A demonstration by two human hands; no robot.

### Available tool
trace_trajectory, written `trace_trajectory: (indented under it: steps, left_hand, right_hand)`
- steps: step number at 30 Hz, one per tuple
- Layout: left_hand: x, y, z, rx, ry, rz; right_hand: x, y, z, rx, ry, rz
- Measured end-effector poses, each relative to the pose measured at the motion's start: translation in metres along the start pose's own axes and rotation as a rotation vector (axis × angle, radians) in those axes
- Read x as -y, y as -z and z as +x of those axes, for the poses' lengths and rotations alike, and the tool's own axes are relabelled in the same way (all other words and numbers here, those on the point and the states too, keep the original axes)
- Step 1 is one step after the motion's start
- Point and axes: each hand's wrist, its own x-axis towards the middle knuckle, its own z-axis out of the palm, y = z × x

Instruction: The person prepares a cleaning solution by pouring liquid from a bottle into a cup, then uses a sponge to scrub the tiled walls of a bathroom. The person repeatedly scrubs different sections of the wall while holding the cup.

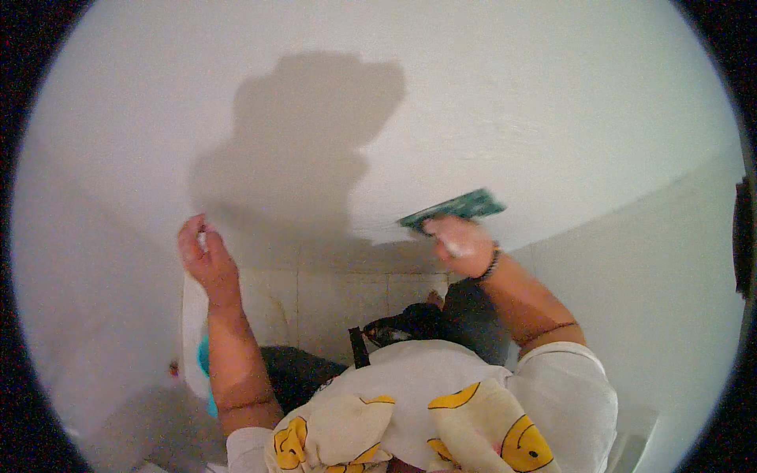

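Note:
My right hand (465, 246) is wrapped around the handle of a green flat plastering trowel (465, 206). Its rectangular blade, smeared with white, is tilted close to the pale wall (568, 118); whether its whole edge touches cannot be made out. Whitish residue marks the hand, and a dark beaded bracelet (492, 263) circles that wrist. To the left, my left hand (206, 251) is raised, fingers loosely bent with a gap between them and the thumb. Nothing held shows in it. Faint ridges run across the wall above the trowel.
Side walls (87, 260) curve in at left and right. Below the wall is a tiled surface (331, 292) with stains. A turquoise object (205, 355) is partly hidden behind my left forearm. A dark object (743, 236) stands at the far right edge. My shadow falls across the wall.

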Motion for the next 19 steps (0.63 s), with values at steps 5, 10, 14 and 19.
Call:
trace_trajectory:
  steps: [5, 10, 14, 19]
  left_hand:
    - [-0.116, -0.012, 0.085, -0.285, -0.655, -0.075]
    - [-0.169, -0.038, 0.112, -0.344, -0.877, 0.251]
    - [-0.190, -0.055, 0.100, -0.383, -0.871, 0.293]
    - [-0.201, -0.056, 0.090, -0.355, -0.882, 0.300]
  right_hand:
    - [-0.031, 0.116, -0.026, -0.583, 0.077, -0.663]
    - [-0.078, 0.207, -0.034, -1.098, -0.161, -1.026]
    - [-0.123, 0.292, -0.051, -1.243, -0.482, -0.936]
    - [-0.132, 0.307, -0.053, -1.208, -0.668, -1.256]
